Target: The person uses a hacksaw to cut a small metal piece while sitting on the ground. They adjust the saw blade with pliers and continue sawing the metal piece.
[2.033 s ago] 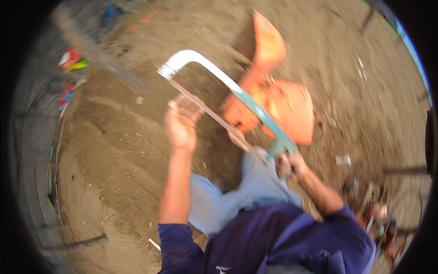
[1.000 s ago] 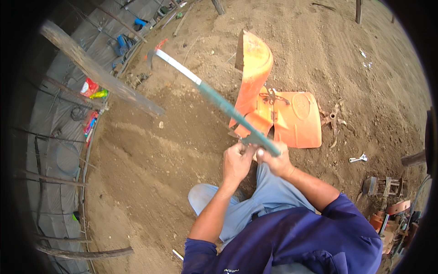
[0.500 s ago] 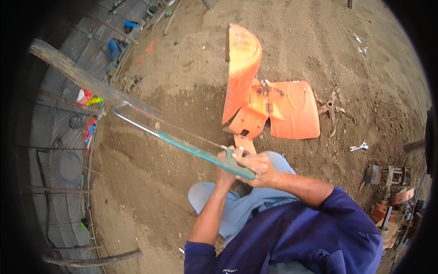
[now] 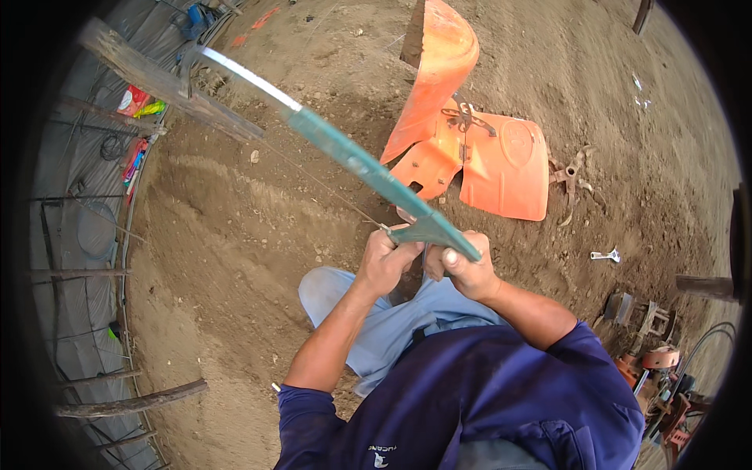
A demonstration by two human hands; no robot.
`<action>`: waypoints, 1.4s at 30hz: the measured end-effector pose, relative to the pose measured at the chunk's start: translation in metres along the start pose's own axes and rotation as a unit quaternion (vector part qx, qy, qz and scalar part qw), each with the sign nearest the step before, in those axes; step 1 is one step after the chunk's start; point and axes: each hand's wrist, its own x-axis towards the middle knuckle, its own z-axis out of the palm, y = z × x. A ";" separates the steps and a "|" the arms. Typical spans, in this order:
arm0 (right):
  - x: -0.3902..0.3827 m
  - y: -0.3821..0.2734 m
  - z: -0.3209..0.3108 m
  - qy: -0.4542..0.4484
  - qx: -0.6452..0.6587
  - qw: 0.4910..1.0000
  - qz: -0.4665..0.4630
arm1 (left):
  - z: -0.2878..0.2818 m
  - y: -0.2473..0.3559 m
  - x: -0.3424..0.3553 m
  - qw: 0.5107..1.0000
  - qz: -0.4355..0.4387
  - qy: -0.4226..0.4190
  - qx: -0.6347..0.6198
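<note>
In the head view, the person holds a hacksaw [image 4: 352, 164] up in front of the knees, its green and silver frame slanting away to the upper left. The left hand [image 4: 381, 262] is closed in a pinch at the near end of the thin blade [image 4: 345, 199], just where it meets the frame. The right hand [image 4: 471, 266] has its fingers curled in around the handle end, thumb uppermost.

The blade is on the saw and runs along the frame toward the far end, which overlaps a wooden post [image 4: 172, 86]; whether they touch I cannot tell. As I judge it, the work at the near blade mount is under way and unfinished, since both hands are gathered there. Whether the blade is tight or slack does not show, and no cutting is being done.

Beyond the hands, a curved orange guard [image 4: 439, 78] stands on the soil beside a flatter orange panel [image 4: 505, 176], neither in anyone's grasp. To the right lie a rusty bladed hub [image 4: 570, 180], near the panel, and an adjustable wrench [image 4: 606, 255], well apart from the hands
</note>
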 end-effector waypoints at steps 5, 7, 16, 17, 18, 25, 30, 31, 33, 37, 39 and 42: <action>0.008 -0.007 0.004 -0.027 0.315 0.938 0.143 | -0.009 0.021 -0.007 0.992 0.037 -0.115 -0.039; 0.012 -0.009 0.005 -0.069 0.419 0.884 0.196 | -0.014 0.030 -0.004 0.975 0.089 -0.195 -0.059; 0.026 0.003 0.004 0.054 -0.138 0.986 -0.078 | -0.002 0.026 0.017 0.979 0.084 0.118 0.140; 0.027 0.006 0.004 0.035 -0.199 0.974 -0.098 | -0.001 0.025 0.017 0.974 0.069 0.139 0.166; 0.028 0.009 0.003 0.028 -0.243 0.956 -0.161 | 0.000 0.024 0.019 0.964 0.069 0.157 0.201; 0.033 0.020 -0.002 -0.021 -0.397 0.864 -0.309 | 0.010 0.019 0.037 0.926 0.119 0.188 0.304; 0.028 0.015 -0.003 -0.020 -0.385 0.872 -0.302 | 0.012 0.008 0.038 0.960 0.099 0.163 0.204; 0.027 0.013 -0.003 -0.019 -0.368 0.877 -0.307 | 0.012 0.006 0.037 0.962 0.091 0.153 0.205; 0.025 0.008 -0.004 -0.019 -0.346 0.898 -0.271 | 0.012 0.004 0.033 0.964 0.102 0.141 0.202; 0.023 -0.002 -0.005 -0.011 -0.150 0.981 -0.119 | 0.003 0.013 0.019 0.998 0.009 0.058 0.003; 0.025 -0.006 -0.006 -0.046 0.221 0.969 0.102 | -0.006 0.022 0.013 0.992 0.023 -0.074 -0.101; 0.028 -0.008 -0.007 -0.050 0.466 0.853 0.228 | -0.017 0.030 0.014 0.966 0.046 -0.217 -0.134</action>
